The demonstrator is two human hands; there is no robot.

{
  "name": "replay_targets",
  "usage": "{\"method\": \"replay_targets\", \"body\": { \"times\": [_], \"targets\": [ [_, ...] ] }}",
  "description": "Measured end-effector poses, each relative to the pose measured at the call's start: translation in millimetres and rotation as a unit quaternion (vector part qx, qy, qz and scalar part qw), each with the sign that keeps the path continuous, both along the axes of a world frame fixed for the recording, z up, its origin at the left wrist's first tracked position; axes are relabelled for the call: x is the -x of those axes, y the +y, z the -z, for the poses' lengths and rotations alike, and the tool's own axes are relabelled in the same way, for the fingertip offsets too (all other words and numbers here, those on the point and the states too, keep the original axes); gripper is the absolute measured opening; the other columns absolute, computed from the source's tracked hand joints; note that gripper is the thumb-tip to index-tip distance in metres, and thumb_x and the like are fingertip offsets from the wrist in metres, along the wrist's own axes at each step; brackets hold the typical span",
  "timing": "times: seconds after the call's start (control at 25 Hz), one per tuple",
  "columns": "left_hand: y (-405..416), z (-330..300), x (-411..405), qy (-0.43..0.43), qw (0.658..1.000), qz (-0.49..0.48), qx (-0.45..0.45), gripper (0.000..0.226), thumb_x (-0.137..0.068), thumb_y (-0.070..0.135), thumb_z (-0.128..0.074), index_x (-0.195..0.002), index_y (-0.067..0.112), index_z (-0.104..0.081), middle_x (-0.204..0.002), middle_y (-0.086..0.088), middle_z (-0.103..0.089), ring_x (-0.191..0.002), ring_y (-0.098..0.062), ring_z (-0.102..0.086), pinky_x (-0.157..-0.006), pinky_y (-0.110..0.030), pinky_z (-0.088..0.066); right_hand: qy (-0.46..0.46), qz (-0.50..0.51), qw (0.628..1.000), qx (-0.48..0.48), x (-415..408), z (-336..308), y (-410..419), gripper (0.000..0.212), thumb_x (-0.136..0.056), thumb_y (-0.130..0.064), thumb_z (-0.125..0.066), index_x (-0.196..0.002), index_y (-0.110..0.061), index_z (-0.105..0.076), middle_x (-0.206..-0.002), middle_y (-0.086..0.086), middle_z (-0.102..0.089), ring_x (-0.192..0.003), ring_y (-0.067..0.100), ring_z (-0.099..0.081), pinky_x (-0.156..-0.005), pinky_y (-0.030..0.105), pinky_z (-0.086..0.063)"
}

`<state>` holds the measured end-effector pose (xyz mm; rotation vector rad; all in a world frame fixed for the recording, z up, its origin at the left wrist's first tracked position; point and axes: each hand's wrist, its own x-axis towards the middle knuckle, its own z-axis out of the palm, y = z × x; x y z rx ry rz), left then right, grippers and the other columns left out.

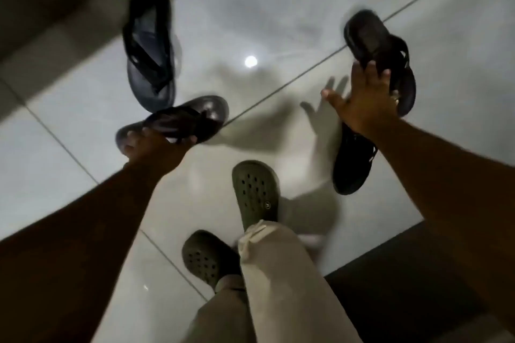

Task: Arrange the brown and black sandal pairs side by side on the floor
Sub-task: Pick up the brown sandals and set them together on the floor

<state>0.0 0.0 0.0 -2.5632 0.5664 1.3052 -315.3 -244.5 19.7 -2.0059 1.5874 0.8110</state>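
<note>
Item 1: black rubber thong sandal point(150, 47), lying flat on the glossy pale tiled floor point(278, 8) at upper left, toe toward the viewer; untouched by either hand; judged to be waiting for its mate.

Item 2: dark brown glossy thong sandal point(178, 121), carried crosswise just in front of item 1's toe; whether it rests on the floor or is clear of it cannot be told; left hand point(150, 147) curled closed around its near end, fingers wrapped over the edge; judged held so as to be carried toward its partner.

Item 3: olive-green perforated clogs, one forward point(256, 192) and one nearer point(206, 256), on the person's own feet below beige trousers point(278, 273); not part of the sorting; they stand between the two arms.

Item 4: second dark brown thong sandal point(376, 50), at upper right, lifted heel uppermost; right hand point(365, 100) gripping it about the middle, fingertips pressed on the sole rim, thumb spread outward; the hand's shadow falls on the tile to its left, which suggests the sandal is off the floor.

Item 5: second black sandal point(351, 167), below the right hand, partly hidden by the wrist; whether it lies on the floor or hangs from the same hand cannot be told.

Status, as judged: pairs split across the floor, each colour well apart from its mate; matching not yet done.
</note>
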Motion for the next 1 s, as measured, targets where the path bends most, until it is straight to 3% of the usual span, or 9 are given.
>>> {"method": "replay_targets", "body": {
  "times": [0.12,0.28,0.4,0.56,0.68,0.84,1.0],
  "targets": [
    [1.1,71.7,11.0,-0.009,0.994,-0.106,-0.025,0.119,-0.067,0.074,-0.06,-0.152,0.008,-0.011,-0.16,-0.025,-0.009,-0.147,-0.044,-0.013,-0.118,-0.057,-0.018,0.065,0.085,0.994,0.037,28.5,51.1,-35.8,0.101,-0.074,-0.085,-0.036,-0.153,-0.032,-0.002,-0.164,0.014,0.004,-0.146,0.051,0.003,-0.111,0.07,-0.011],
    [-5.4,111.0,25.9,-0.032,0.992,-0.118,0.035,0.105,-0.075,0.066,-0.054,-0.15,0.002,-0.017,-0.157,-0.03,-0.014,-0.144,-0.049,-0.016,-0.117,-0.06,-0.017,0.094,0.105,0.99,0.003,34.9,94.6,-58.5,0.089,-0.086,-0.073,-0.032,-0.155,-0.026,-0.002,-0.163,0.019,0.001,-0.146,0.052,0.0,-0.116,0.065,-0.003],
    [-10.1,104.3,28.5,-0.071,0.989,-0.115,0.067,0.094,-0.079,0.054,-0.055,-0.149,0.002,-0.019,-0.158,-0.029,-0.013,-0.145,-0.048,-0.015,-0.117,-0.059,-0.016,0.074,0.106,0.991,0.02,1.1,105.1,-59.3,0.078,-0.091,-0.063,-0.035,-0.154,-0.031,-0.004,-0.164,0.014,-0.003,-0.144,0.055,-0.004,-0.113,0.066,-0.011],
    [-0.6,90.7,19.6,-0.051,0.997,0.02,0.049,0.078,-0.089,0.04,-0.055,-0.15,0.006,-0.021,-0.157,-0.031,-0.011,-0.143,-0.051,-0.017,-0.114,-0.06,-0.023,0.013,-0.061,0.994,0.092,-70.9,100.1,-45.7,0.062,-0.096,-0.044,-0.039,-0.152,-0.024,-0.024,-0.159,0.02,-0.021,-0.14,0.054,-0.019,-0.112,0.063,-0.019],
    [9.1,88.9,-2.7,-0.046,0.99,0.134,0.022,0.07,-0.095,0.033,-0.044,-0.153,0.012,-0.011,-0.157,-0.034,-0.001,-0.143,-0.056,-0.008,-0.112,-0.063,-0.027,-0.052,-0.135,0.984,0.1,-134.5,100.9,-8.9,0.056,-0.093,-0.036,-0.045,-0.147,-0.027,-0.035,-0.154,0.016,-0.03,-0.13,0.057,-0.029,-0.106,0.063,-0.032],
    [29.9,88.6,-39.9,-0.042,0.961,0.271,0.027,0.064,-0.097,0.026,-0.036,-0.154,0.018,-0.008,-0.16,-0.026,0.005,-0.145,-0.053,-0.001,-0.114,-0.062,-0.023,-0.104,-0.194,0.975,-0.002,-200.6,112.8,52.6,0.063,-0.093,-0.027,-0.047,-0.151,-0.031,-0.022,-0.162,0.011,-0.01,-0.134,0.053,-0.03,-0.108,0.057,-0.033],
    [58.2,79.9,-71.5,-0.026,0.942,0.33,0.064,0.07,-0.092,0.037,-0.046,-0.153,0.026,-0.013,-0.164,-0.015,0.007,-0.149,-0.045,0.002,-0.118,-0.057,-0.016,-0.114,-0.23,0.966,-0.036,-235.1,108.7,107.2,0.066,-0.093,-0.025,-0.049,-0.152,-0.029,-0.019,-0.161,0.014,-0.009,-0.134,0.053,-0.03,-0.109,0.058,-0.033]
  ]
}}
